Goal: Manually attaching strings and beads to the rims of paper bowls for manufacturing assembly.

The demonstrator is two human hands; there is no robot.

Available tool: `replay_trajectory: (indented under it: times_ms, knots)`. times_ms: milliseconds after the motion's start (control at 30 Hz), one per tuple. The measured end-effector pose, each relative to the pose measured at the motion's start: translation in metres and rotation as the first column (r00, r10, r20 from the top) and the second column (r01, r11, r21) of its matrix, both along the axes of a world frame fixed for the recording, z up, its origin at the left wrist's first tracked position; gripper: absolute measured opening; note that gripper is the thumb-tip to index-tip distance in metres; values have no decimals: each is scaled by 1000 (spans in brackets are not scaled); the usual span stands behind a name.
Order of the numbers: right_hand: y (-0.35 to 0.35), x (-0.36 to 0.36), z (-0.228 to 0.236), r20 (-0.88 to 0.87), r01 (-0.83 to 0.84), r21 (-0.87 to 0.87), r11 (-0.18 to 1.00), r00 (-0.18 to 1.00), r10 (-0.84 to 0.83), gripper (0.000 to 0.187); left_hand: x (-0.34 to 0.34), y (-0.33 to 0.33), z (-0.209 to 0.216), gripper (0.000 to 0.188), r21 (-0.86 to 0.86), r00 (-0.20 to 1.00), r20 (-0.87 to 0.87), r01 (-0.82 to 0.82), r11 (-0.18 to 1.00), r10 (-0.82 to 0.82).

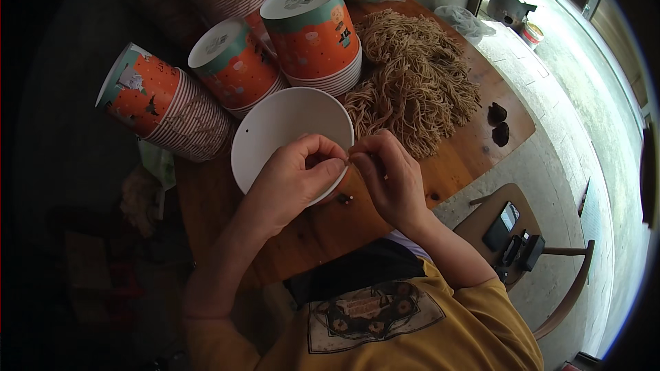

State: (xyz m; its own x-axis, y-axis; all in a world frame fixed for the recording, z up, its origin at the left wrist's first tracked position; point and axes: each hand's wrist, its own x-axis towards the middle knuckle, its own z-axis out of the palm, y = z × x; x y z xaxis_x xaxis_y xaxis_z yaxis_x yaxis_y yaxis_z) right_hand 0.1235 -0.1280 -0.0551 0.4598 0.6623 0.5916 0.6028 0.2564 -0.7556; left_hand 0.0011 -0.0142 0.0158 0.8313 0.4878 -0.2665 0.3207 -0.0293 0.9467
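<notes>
A round paper bucket point(292, 110), white inside and with a small hole near its left rim, stands tilted on the wooden table in front of me. My left hand point(295, 177) reaches over its near side, with thumb and forefinger pinched together at the right rim. Just outside that rim my right hand point(393, 177) is also closed in a pinch. The fingertips of both hands nearly meet there; a tiny light-coloured bit shows between them, too small to name. Beyond my right hand lies a big heap of tan cords point(419, 75).
Stacks of orange-and-green paper buckets point(309, 34) crowd the table's far and left sides, some in clear plastic. Two dark lumps point(498, 124) lie near the right edge of the table point(316, 240). A chair point(481, 223) at the right holds a phone point(502, 225) and small black items.
</notes>
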Motion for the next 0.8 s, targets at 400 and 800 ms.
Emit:
replay_trajectory:
  times_ms: [400, 800]
  knots:
    - [-5, 2, -7, -169, -62, 2, 998, 984, 61, 19, 5, 12, -4, 15, -318, 999, 5, 51, 947, -52]
    - [-2, 5, -6, -2, -80, 19, 997, 997, 80, 14, 1, 12, -6, 17, -325, 998, 32, 56, 944, -48]
